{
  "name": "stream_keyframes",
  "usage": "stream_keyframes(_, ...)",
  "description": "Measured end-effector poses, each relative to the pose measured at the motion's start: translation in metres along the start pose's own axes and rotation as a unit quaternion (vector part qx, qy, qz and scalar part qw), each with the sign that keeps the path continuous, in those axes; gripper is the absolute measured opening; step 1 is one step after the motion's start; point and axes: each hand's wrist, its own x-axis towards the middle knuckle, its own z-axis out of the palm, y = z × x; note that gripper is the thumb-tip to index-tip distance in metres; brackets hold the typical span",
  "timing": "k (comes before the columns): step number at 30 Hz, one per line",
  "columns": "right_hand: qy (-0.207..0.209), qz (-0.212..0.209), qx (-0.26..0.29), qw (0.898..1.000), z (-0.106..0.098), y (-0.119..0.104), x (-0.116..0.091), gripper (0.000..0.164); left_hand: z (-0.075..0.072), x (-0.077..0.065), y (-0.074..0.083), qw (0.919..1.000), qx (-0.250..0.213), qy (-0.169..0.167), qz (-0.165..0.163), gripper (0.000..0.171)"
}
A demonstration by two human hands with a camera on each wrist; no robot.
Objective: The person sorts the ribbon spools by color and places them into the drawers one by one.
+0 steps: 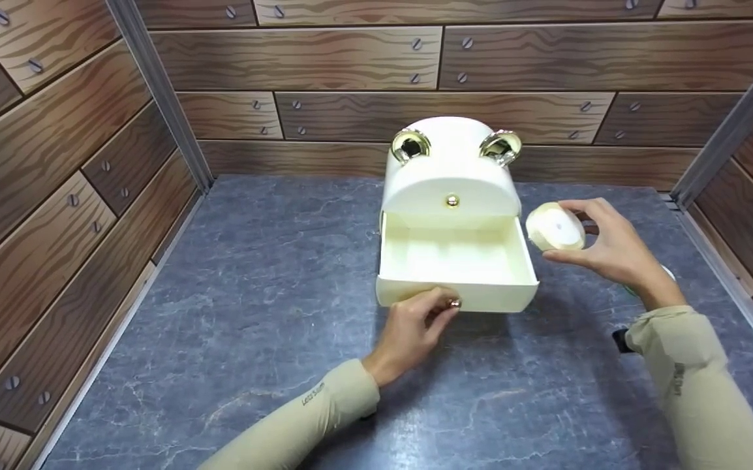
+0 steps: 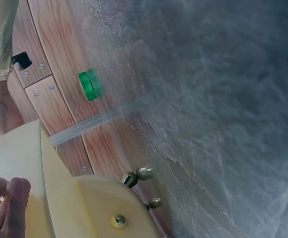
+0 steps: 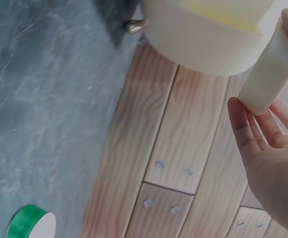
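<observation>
"Two hands occupied?"
"Yep. Left hand (image 1: 409, 329) pinches the drawer knob (image 1: 455, 303). Drawer (image 1: 495, 297) sits open, sticking out of the cream box (image 1: 451, 153) on its near side."
"And right?"
"Right hand (image 1: 605, 245) grips a cream roll (image 1: 556, 226) between thumb and fingers, held up just right of the drawer."
"Other stuff?"
"Green roll (image 3: 30, 223) on the tabletop (image 1: 272, 274), right side, mostly behind right wrist from head view. Gold knob (image 1: 453, 200) on box's upper front."

The drawer (image 1: 495, 298) looks smooth plastic, its knob (image 1: 455, 303) shiny metal.
</observation>
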Motion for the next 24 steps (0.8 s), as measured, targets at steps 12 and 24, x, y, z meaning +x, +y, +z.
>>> stream_keyframes(12,0.002,-0.073,0.016,0.997,0.005,-0.034,0.001,0.082,0.0,-0.001,-0.001,0.9999,0.011,0.002,0.006,0.011)
stream_keyframes(24,-0.026,-0.107,0.013,0.994,0.016,-0.057,0.004,0.083,0.0,0.0,0.002,1.0,0.004,0.001,0.001,0.012)
